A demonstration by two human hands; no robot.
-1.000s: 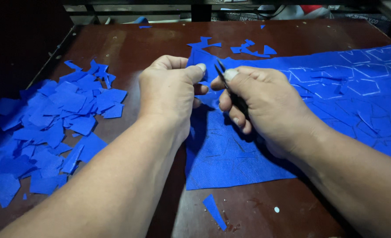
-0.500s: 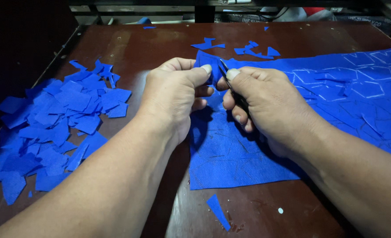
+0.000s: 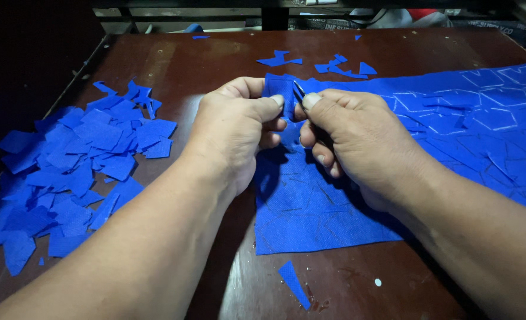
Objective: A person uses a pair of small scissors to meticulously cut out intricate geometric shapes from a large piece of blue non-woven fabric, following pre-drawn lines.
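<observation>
Tabletop: scissors [image 3: 299, 90] point away, snipping cloth [image 3: 334, 195].

The hands are drawing closer together than a second ago; the left hand [image 3: 236, 127] is now pinching a raised flap [image 3: 279, 89] of the blue fabric [image 3: 358, 201] between thumb and forefinger, where earlier the thumb was lying flatter over it; the right hand [image 3: 358, 139] is bringing the thin dark tool [image 3: 299, 91] up to the flap's edge, so less of the tool is showing past the fingers; the view is shifting slightly, so the scrap pile [image 3: 67, 172] is sitting lower in the picture.
</observation>
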